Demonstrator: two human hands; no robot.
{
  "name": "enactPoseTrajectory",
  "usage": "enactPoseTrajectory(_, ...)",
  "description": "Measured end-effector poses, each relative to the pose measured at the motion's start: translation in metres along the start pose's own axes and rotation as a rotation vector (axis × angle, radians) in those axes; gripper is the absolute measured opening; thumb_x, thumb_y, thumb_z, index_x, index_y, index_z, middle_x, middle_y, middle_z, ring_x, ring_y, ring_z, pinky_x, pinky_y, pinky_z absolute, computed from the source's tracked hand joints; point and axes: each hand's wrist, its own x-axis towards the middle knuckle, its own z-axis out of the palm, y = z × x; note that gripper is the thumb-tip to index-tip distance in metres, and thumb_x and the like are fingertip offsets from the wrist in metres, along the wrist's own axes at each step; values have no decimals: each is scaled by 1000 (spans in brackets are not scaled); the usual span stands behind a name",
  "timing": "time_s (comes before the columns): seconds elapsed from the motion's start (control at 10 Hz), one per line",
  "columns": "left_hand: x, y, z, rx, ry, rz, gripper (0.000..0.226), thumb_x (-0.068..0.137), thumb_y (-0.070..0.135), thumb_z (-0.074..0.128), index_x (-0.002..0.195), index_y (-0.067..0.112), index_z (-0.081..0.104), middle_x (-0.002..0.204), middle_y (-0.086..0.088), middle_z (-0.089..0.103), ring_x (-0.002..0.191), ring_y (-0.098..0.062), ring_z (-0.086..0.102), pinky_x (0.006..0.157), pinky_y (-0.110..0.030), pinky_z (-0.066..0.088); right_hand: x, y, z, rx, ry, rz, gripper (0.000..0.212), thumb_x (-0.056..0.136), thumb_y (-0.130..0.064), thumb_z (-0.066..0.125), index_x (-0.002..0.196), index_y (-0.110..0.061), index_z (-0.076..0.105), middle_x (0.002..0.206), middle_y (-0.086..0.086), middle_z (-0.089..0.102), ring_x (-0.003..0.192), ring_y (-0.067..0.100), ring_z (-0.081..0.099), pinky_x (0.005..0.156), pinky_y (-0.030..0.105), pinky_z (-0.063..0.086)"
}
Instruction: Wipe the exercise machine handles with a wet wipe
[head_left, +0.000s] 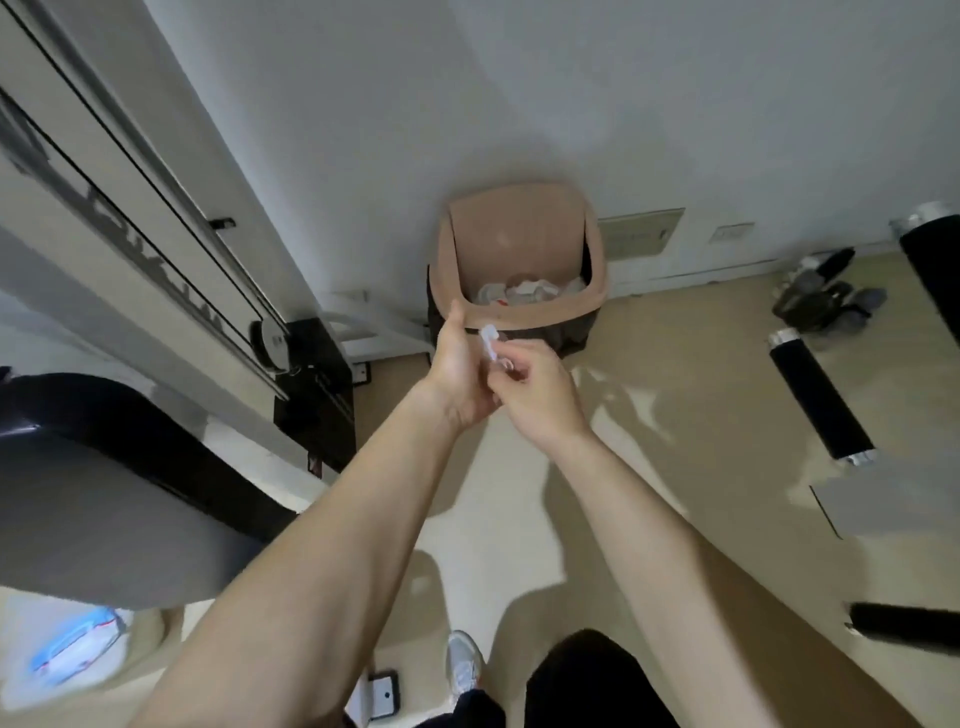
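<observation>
My left hand and my right hand meet in front of me, just short of a tan waste bin. Between the fingers of both hands sits a small white crumpled wet wipe, partly hidden by my fingers. My left thumb points up toward the bin's rim. White crumpled waste lies inside the bin. A black foam-covered machine handle with a metal end cap sticks out at the right, apart from both hands.
A white cable machine frame with black cables and a pulley runs down the left. A black padded seat is at the left. Shoes lie by the wall at right. More black padded bars sit at the right edge.
</observation>
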Motion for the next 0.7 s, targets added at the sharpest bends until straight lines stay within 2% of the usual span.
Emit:
enactPoseTrajectory(0.1, 67, 15, -15, 145, -47, -44, 95, 83, 83, 22, 137, 14, 57, 105, -6, 72, 91, -20, 68, 80, -33, 50, 54, 26, 2, 91, 30, 122, 12, 89, -13, 69, 97, -15, 76, 91, -3, 72, 88, 11, 69, 75, 20, 53)
enactPoseTrajectory(0.2, 131, 25, -18, 326, -16, -55, 83, 84, 76, 35, 129, 11, 61, 104, -8, 63, 93, -23, 56, 83, -34, 43, 119, 71, 9, 168, -7, 209, 11, 77, -8, 71, 87, -10, 75, 81, -2, 75, 73, 8, 70, 64, 21, 53)
enactPoseTrajectory(0.3, 207, 29, -22, 721, 153, 109, 40, 100, 43, 47, 115, 10, 64, 99, -7, 65, 93, -24, 63, 86, -37, 53, 187, 125, 22, 99, -7, 220, 12, 73, -13, 76, 85, -13, 75, 77, 0, 75, 73, 16, 69, 66, 31, 54)
enactPoseTrajectory(0.4, 272, 36, -36, 1007, 235, 310, 33, 94, 24, 58, 126, 16, 62, 119, -2, 66, 113, -24, 62, 95, -37, 49, 261, 183, 33, -33, 61, 289, 5, 83, -19, 74, 87, -18, 73, 80, -5, 73, 79, 17, 69, 74, 32, 55)
enactPoseTrajectory(0.5, 320, 56, -44, 1084, 265, 276, 49, 98, 18, 55, 146, 12, 47, 129, -5, 55, 118, -22, 52, 89, -23, 37, 337, 220, 30, -127, 176, 391, 24, 90, -28, 70, 109, -15, 74, 101, 5, 76, 97, 25, 70, 85, 28, 52)
enactPoseTrajectory(0.6, 355, 73, -50, 1164, 257, 438, 35, 95, 5, 52, 128, 0, 63, 123, -17, 64, 112, -34, 61, 88, -31, 50, 401, 232, 20, -195, 202, 484, 53, 97, -27, 61, 145, -11, 49, 140, 14, 58, 128, 32, 54, 92, 28, 40)
enactPoseTrajectory(0.7, 364, 82, -58, 1106, 349, 294, 30, 98, 6, 51, 123, -4, 65, 124, -21, 66, 116, -38, 61, 87, -28, 52, 412, 242, 25, -206, 53, 599, 81, 100, -34, 54, 160, -11, 4, 161, 12, 30, 140, 34, 39, 104, 37, 36)
